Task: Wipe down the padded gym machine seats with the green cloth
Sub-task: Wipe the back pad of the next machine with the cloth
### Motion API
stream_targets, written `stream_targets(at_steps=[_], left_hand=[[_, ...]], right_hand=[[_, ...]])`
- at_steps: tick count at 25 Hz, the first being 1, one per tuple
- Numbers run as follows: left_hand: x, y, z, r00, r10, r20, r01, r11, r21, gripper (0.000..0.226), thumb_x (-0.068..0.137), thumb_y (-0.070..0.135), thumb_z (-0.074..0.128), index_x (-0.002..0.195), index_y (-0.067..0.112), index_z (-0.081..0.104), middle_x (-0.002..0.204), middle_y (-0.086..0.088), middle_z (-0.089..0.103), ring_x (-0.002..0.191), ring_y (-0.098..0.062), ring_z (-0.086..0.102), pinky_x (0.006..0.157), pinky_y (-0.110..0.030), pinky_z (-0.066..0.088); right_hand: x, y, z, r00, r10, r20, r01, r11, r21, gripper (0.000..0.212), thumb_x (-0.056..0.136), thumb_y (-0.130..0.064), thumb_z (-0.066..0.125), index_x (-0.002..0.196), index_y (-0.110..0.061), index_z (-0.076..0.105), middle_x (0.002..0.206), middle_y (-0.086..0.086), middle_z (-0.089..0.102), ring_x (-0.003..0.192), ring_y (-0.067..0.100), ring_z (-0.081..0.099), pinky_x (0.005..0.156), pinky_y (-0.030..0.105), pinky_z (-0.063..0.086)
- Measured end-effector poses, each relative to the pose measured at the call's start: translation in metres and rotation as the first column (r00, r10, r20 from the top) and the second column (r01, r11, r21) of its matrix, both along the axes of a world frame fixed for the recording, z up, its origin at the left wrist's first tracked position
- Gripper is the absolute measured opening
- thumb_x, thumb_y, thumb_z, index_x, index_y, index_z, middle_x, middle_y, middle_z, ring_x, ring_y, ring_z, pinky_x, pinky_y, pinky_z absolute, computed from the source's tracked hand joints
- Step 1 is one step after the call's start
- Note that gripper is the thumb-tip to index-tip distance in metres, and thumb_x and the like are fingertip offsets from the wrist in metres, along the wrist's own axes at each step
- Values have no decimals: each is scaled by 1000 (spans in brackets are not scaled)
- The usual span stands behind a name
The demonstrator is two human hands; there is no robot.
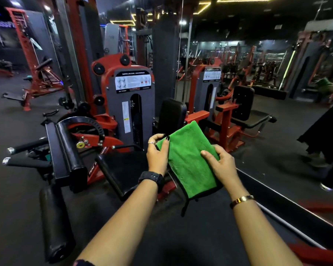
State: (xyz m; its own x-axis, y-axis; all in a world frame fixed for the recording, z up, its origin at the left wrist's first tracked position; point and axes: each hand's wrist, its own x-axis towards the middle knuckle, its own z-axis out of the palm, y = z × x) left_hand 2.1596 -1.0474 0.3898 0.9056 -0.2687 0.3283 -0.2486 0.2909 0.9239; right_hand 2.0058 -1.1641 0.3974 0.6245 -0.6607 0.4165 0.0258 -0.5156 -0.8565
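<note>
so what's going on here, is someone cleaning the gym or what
A person is at a red and grey leg machine beside a wall mirror, holding a green cloth in both hands. The left hand pinches its left edge and the right hand grips its right side, thumb on top. The cloth is up in the air in front of the black padded seat and backrest, pressed on neither, so wiping here looks not yet begun.

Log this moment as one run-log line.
stage: wiping not started | left hand: pinches green cloth top-left edge | right hand: grips its right edge | seat pad: below cloth, untouched
</note>
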Motion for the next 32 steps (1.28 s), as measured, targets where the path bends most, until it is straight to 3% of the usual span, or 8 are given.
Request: stream_targets(at_steps=[6,11,14,16,21,26,29,32], left_hand=[[97,-27,1,984,-171,45,168,984,51,10,88,12,61,90,18,69,88,5,69,77,0,62,72,-17,50],[208,-72,-2,872,-471,132,415,855,310,28,80,40,67,103,25,65,95,11,69,91,-3,64,83,-27,51],[264,-99,2,845,-507,170,402,812,423,43,72,56,64,101,25,61,97,8,70,92,-5,66,82,-27,53],[300,-117,8,832,-515,206,383,802,458,36,77,53,64,100,25,61,98,7,70,92,-6,65,83,-29,53],[359,-161,-1,835,-515,194,404,812,422,27,86,41,61,107,24,59,99,8,69,90,-2,65,81,-29,53],[411,-204,0,861,-442,252,363,881,305,26,81,51,58,97,31,56,92,9,68,88,-8,66,79,-32,54],[444,-234,6,885,-379,271,315,915,251,18,85,46,57,96,32,55,89,6,68,86,-13,66,77,-37,54],[471,-257,17,892,-338,301,279,934,222,5,91,32,55,94,35,53,82,15,65,77,-4,62,72,-30,51]], right_hand=[[81,-48,10,994,109,-32,-109,994,16,18,80,-21,73,86,-36,65,85,-13,68,72,-8,63,61,8,47],[188,-89,11,971,169,-172,-175,984,-23,17,72,-31,78,87,-27,72,84,-5,73,79,8,69,70,27,56],[242,-108,19,955,195,-224,-207,978,-32,21,67,-42,76,84,-31,72,84,-10,72,80,5,68,70,25,53],[275,-124,22,954,184,-239,-202,978,-54,18,68,-42,76,82,-33,71,83,-13,71,79,0,66,71,21,49],[336,-167,24,953,120,-279,-149,985,-86,13,70,-36,78,79,-33,69,83,-8,72,78,1,66,75,26,53],[397,-212,31,954,107,-280,-150,979,-137,17,72,-36,78,83,-24,70,85,-4,72,78,2,65,72,27,52],[433,-246,41,957,83,-279,-137,974,-180,21,70,-46,76,81,-30,69,81,-10,71,76,1,64,69,25,51],[455,-276,45,957,68,-281,-126,973,-194,33,59,-64,71,79,-37,67,81,-17,69,80,-2,64,73,24,51]])
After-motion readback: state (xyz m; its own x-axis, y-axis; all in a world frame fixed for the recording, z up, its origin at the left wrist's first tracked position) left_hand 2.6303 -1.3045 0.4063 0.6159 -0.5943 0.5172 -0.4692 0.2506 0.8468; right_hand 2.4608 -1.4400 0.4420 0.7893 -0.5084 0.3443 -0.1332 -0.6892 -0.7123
